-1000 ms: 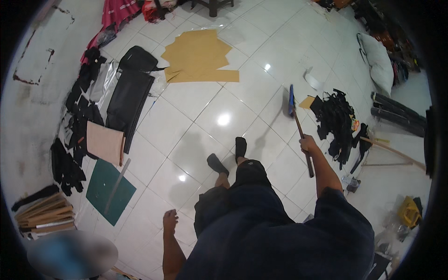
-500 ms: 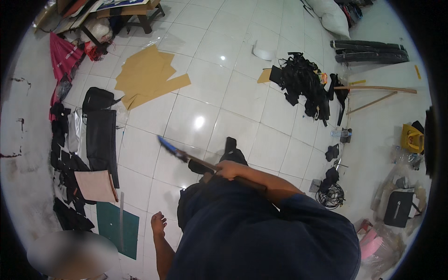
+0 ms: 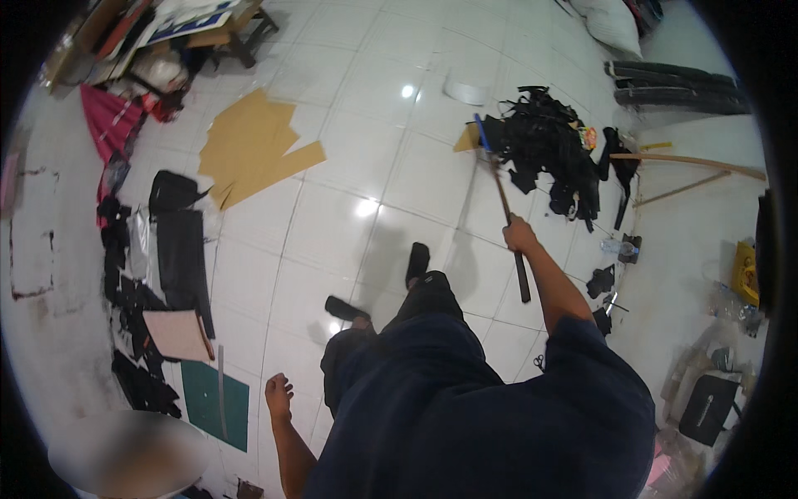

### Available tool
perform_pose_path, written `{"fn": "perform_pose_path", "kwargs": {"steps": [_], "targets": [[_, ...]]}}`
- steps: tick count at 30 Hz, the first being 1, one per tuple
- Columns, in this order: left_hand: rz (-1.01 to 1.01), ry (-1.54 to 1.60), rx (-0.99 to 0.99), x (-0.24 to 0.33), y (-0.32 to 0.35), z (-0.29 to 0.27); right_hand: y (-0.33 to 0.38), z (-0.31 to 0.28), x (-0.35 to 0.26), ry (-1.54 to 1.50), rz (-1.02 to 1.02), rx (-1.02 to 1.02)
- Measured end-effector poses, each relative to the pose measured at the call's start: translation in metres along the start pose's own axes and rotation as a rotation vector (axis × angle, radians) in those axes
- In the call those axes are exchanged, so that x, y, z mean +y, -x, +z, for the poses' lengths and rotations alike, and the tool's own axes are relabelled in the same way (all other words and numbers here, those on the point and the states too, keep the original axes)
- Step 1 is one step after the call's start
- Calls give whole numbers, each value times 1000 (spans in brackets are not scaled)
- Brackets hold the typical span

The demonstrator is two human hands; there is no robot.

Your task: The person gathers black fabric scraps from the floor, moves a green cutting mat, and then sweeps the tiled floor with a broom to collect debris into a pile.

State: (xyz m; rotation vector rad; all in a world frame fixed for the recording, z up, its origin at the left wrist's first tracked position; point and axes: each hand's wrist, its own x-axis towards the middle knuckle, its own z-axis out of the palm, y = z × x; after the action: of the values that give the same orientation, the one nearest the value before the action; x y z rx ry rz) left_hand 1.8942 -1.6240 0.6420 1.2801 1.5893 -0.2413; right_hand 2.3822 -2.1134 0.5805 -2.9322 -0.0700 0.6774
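My right hand (image 3: pixel 521 236) is closed around the stick of a broom (image 3: pixel 522 279), held out ahead to the right. The broom's narrow blue head is at the left edge of a heap of black fabric scraps (image 3: pixel 544 154), beside a small tan piece (image 3: pixel 467 139). Whether the head touches the scraps I cannot tell. My left hand (image 3: pixel 280 397) hangs low at my left side, fingers loosely bent and apart, with nothing in it. It is nearest to a green cutting mat (image 3: pixel 231 416) with a metal ruler (image 3: pixel 222 391) on it.
A large brown paper sheet (image 3: pixel 253 145) lies on the tiled floor (image 3: pixel 332 224) ahead left. Black pieces (image 3: pixel 179 249) line the left wall. Wooden strips (image 3: pixel 682 160), dark rolls (image 3: pixel 677 87), a bottle (image 3: pixel 617 247) and scissors (image 3: pixel 539 362) are on the right. A low table (image 3: pixel 224 37) stands far left.
My right hand has swung the broom from in front of my body out to the right, its head now by the black scraps. My left hand has barely moved. The view has shifted slightly.
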Motion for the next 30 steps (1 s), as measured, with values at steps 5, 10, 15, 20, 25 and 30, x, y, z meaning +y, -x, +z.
{"fn": "perform_pose_path", "kwargs": {"steps": [5,10,15,20,25,30], "targets": [[-108,-64,-248,23,13,94,44,-86,-49,-589,19,-398],[4,-147,-294,85,1,164,-24,-74,-135,-905,-92,-696],[58,-201,-209,170,-32,177,-154,-30,-251,-877,-194,-732],[-7,-199,-159,243,-93,173,-232,-49,-193,-884,9,-704],[124,-213,-214,338,-124,181,-226,-135,-32,-728,382,-508],[246,-227,-244,428,-142,214,-207,-150,-3,-336,259,-270]]}}
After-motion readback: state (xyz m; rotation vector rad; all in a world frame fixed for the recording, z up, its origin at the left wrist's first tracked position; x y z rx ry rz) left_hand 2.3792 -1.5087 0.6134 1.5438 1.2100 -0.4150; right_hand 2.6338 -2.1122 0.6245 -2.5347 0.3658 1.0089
